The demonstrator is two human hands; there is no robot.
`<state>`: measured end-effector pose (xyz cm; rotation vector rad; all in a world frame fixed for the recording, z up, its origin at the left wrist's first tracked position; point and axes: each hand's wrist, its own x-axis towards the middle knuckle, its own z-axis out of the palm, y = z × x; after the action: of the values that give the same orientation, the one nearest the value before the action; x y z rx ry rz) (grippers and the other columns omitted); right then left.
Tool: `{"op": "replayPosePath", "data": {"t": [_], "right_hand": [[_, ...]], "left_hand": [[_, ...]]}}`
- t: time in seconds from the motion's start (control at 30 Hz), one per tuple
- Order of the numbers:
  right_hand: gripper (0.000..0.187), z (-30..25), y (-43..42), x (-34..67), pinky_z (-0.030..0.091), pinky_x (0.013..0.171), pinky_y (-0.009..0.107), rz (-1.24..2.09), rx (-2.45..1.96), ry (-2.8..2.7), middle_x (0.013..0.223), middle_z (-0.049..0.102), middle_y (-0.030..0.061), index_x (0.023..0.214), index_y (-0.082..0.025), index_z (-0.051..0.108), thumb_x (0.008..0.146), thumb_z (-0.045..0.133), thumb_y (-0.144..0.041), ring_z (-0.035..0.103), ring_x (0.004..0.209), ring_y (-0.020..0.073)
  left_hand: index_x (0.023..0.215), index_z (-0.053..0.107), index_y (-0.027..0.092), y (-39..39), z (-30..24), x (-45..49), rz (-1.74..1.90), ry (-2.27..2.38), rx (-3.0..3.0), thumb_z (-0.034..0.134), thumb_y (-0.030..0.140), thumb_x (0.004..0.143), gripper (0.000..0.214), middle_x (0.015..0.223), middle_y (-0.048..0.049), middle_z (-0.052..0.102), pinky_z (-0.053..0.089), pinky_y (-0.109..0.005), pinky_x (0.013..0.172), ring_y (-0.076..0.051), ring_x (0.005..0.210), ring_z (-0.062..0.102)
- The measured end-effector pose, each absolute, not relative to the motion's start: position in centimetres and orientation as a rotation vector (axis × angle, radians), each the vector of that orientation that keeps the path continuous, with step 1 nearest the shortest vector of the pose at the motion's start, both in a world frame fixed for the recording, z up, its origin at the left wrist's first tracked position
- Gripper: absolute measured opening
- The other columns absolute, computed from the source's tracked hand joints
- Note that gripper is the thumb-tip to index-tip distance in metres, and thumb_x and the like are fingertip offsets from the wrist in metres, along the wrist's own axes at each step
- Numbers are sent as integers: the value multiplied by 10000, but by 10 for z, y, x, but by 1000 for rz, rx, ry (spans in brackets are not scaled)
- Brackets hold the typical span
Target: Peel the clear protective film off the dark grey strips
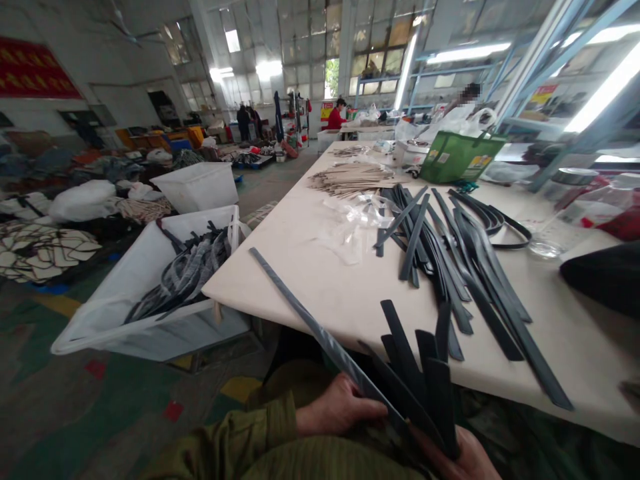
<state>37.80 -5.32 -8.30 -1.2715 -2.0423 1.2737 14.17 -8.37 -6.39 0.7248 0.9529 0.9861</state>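
Observation:
A long grey-black strip (pixel 300 310), seemingly in a clear plastic sleeve, slants from the table's left part down to my lap. My left hand (pixel 340 407) is closed on it, thumb along the top. My right hand (pixel 467 453), partly cut off by the lower edge, grips a bundle of black strips (pixel 437 393) whose ends fan upward. The sleeved strip's lower end reaches toward this bundle; its tip is hidden. Beyond, a pile of black strips (pixel 465 260) lies on the cream-topped table (pixel 300 260), beside crumpled clear plastic (pixel 353 223).
Left of the table stands a white bin (pixel 115 333) filled with sleeved strips. Farther along the tabletop lie thin beige strips (pixel 350 177) and a green bag (pixel 457 157). A clear jar (pixel 555 227) stands at the right. In the distance sits a person in red (pixel 336 117).

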Motion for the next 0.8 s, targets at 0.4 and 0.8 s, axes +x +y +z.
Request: {"op": "replayPosePath", "data": {"t": [0.4,0.8], "right_hand": [[361,-40,-52,366,482,579,275,1518,-1290,-1485,705,696,44,805,-136,723,811,697,-496,591,606,175],[322,-30,-55,328,552,838,386,1693,-944,-1553,932,751,81,959,-179,775,772,762,-441,679,848,249]], "left_hand": [[775,727,108,-82,-33,126,933,975,378,773,266,750,167,726,-66,718,519,-212,584,-123,587,642],[823,716,93,-88,-29,134,782,862,277,786,244,730,190,693,-47,705,499,-197,552,-100,529,623]]}}
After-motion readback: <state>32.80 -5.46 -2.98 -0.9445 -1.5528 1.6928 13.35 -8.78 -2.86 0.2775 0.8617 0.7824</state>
